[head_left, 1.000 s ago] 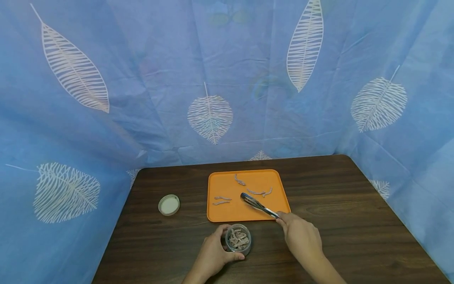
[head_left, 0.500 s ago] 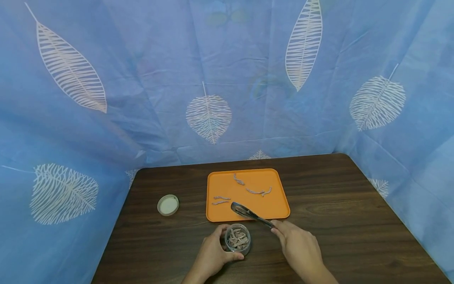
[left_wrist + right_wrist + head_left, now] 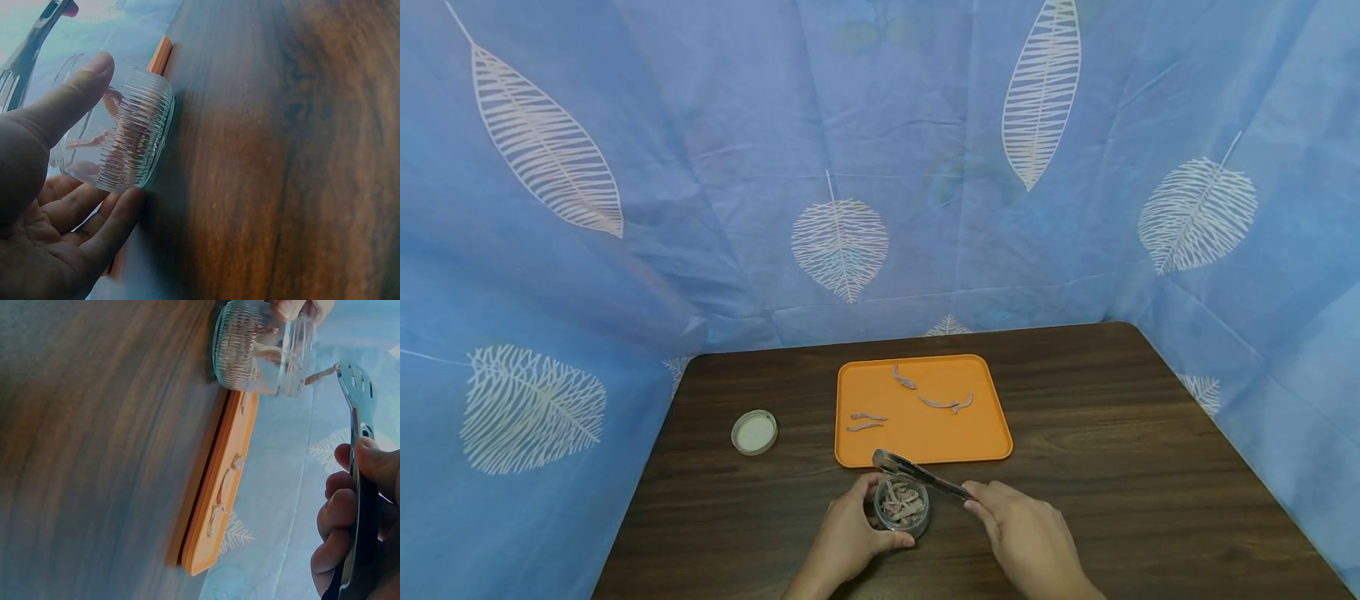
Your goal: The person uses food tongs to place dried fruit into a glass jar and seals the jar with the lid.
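Note:
My left hand (image 3: pixel 846 532) holds a clear glass jar (image 3: pixel 240 353) on the table, thumb on one side and fingers on the other. Its ribbed lower wall shows in both wrist views. Pale, dried-looking strips (image 3: pixel 901 504) fill part of the jar. My right hand (image 3: pixel 1028 533) grips metal tongs (image 3: pixel 928 479), whose slotted heads are over the jar's mouth. In the right wrist view one brownish strip (image 3: pixel 321 375) reaches from the tong tips toward the jar's opening. Whether the tongs pinch it firmly, I cannot tell.
Just behind the jar lies an orange tray (image 3: pixel 962 437) with several similar strips spread on it. A round lid (image 3: pixel 755 432) rests on the dark wooden table (image 3: pixel 1120 433) to the left. Blue leaf-patterned cloth (image 3: pixel 737 208) hangs behind the table and at both sides.
My right hand has brought the tongs from over the tray, toward me and to the left, to the jar's mouth. The left hand and the jar have stayed in place.

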Demonstrator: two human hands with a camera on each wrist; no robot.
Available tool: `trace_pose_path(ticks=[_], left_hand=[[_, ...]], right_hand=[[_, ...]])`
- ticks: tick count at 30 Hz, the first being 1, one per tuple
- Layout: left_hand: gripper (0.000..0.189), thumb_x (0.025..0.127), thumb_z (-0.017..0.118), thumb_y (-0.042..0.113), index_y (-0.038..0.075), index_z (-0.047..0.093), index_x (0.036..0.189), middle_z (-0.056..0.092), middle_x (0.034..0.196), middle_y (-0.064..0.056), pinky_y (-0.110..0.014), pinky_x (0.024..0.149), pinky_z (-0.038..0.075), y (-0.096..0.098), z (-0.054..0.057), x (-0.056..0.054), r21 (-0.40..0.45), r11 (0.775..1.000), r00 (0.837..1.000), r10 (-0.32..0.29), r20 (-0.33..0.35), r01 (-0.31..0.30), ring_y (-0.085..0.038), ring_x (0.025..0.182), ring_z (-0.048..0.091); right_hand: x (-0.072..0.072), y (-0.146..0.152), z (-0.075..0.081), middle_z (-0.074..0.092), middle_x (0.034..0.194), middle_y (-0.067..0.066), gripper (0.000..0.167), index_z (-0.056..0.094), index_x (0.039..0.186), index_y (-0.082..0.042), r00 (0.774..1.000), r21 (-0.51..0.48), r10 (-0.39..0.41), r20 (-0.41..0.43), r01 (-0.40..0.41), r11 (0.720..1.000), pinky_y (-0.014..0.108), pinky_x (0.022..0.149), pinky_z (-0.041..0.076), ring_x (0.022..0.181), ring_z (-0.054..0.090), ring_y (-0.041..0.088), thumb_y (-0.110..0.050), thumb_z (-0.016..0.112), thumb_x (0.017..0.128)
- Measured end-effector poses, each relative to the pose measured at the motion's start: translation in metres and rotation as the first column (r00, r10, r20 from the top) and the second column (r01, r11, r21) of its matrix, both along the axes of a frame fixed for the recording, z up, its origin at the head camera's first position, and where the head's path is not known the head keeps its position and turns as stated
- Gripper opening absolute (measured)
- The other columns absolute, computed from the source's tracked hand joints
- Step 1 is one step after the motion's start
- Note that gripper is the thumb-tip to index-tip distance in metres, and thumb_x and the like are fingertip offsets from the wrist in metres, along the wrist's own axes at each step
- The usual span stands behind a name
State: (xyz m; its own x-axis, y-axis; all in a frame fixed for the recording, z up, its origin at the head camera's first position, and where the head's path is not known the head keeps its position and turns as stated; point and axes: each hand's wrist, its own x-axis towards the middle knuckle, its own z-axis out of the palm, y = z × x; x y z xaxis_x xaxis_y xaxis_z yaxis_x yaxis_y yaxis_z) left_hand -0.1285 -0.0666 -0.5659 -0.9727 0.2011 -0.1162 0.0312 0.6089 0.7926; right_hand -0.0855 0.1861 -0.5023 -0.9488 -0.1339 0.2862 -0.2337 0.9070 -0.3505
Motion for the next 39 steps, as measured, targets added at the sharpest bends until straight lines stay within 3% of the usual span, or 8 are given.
trace_pose_path(ticks=[6,12,17,20,27,34,39], left_hand=[[0.095,0.067,0.104,0.046,0.009,0.060,0.143,0.076,0.132,-0.010,-0.047,0.091,0.060,0.000,0.001,0.000,-0.016,1.000,1.000,0.004,0.003,-0.004,-0.023,0.110,0.071],[0.100,0.066,0.103,0.046,0.007,0.059,0.147,0.075,0.136,-0.011,-0.048,0.091,0.061,0.000,0.001,0.001,-0.012,1.000,1.000,0.011,0.029,-0.010,-0.022,0.109,0.071],[0.099,0.068,0.103,0.044,0.007,0.058,0.148,0.075,0.136,-0.012,-0.032,0.079,0.058,0.000,0.003,0.000,0.000,1.000,0.999,0.004,0.037,-0.004,-0.011,0.091,0.065],[0.098,0.069,0.103,0.043,0.007,0.058,0.148,0.074,0.136,-0.014,-0.027,0.074,0.055,0.000,0.003,0.001,0.003,1.000,0.999,-0.003,0.034,0.003,-0.008,0.086,0.063],[0.093,0.069,0.103,0.042,0.013,0.059,0.146,0.075,0.131,-0.008,-0.026,0.072,0.054,0.000,0.003,0.000,0.010,1.000,0.999,-0.006,0.044,0.005,-0.008,0.085,0.063],[0.093,0.068,0.103,0.044,0.012,0.061,0.144,0.076,0.131,-0.007,-0.030,0.079,0.056,0.000,0.003,0.001,-0.014,1.000,1.000,-0.001,0.029,0.001,-0.009,0.094,0.066],[0.091,0.069,0.103,0.042,0.013,0.061,0.144,0.076,0.131,-0.006,-0.027,0.077,0.054,0.000,0.003,0.001,0.004,1.000,0.999,-0.005,0.036,0.005,-0.009,0.094,0.065]], right_hand=[[0.003,0.003,-0.002,0.069,0.081,-0.018,0.021,0.083,0.116,-0.024,0.999,0.006,0.014,0.037,-0.014,1.000,0.018,0.051,0.038,0.058,0.038,-0.008,-0.027,0.082,0.096],[0.005,0.008,-0.004,0.063,0.077,-0.020,0.022,0.083,0.117,-0.022,0.998,0.032,0.014,0.064,-0.016,0.999,0.018,0.052,0.039,0.057,0.035,-0.006,-0.027,0.083,0.096],[0.006,0.013,-0.004,0.071,0.084,-0.020,0.023,0.083,0.118,-0.025,0.999,0.101,0.023,0.044,-0.027,0.994,0.023,0.060,0.049,0.062,0.042,-0.007,-0.030,0.084,0.095],[0.006,0.016,-0.003,0.069,0.085,-0.022,0.025,0.082,0.120,-0.027,0.997,0.116,0.027,0.076,-0.036,0.993,0.023,0.061,0.047,0.061,0.041,-0.006,-0.033,0.082,0.096],[0.004,0.024,-0.003,0.066,0.088,-0.025,0.027,0.079,0.126,-0.030,0.991,0.095,0.030,0.134,-0.043,0.995,0.022,0.060,0.042,0.062,0.036,-0.004,-0.035,0.078,0.100],[0.001,0.027,0.002,0.066,0.092,-0.016,0.039,0.075,0.136,-0.022,0.977,0.075,-0.013,0.212,-0.003,0.997,0.022,0.061,0.042,0.062,0.038,-0.002,-0.036,0.079,0.100],[-0.002,0.029,0.002,0.065,0.092,-0.014,0.044,0.073,0.138,-0.022,0.974,0.071,-0.031,0.225,0.016,0.997,0.023,0.060,0.043,0.064,0.042,-0.004,-0.038,0.082,0.098]])
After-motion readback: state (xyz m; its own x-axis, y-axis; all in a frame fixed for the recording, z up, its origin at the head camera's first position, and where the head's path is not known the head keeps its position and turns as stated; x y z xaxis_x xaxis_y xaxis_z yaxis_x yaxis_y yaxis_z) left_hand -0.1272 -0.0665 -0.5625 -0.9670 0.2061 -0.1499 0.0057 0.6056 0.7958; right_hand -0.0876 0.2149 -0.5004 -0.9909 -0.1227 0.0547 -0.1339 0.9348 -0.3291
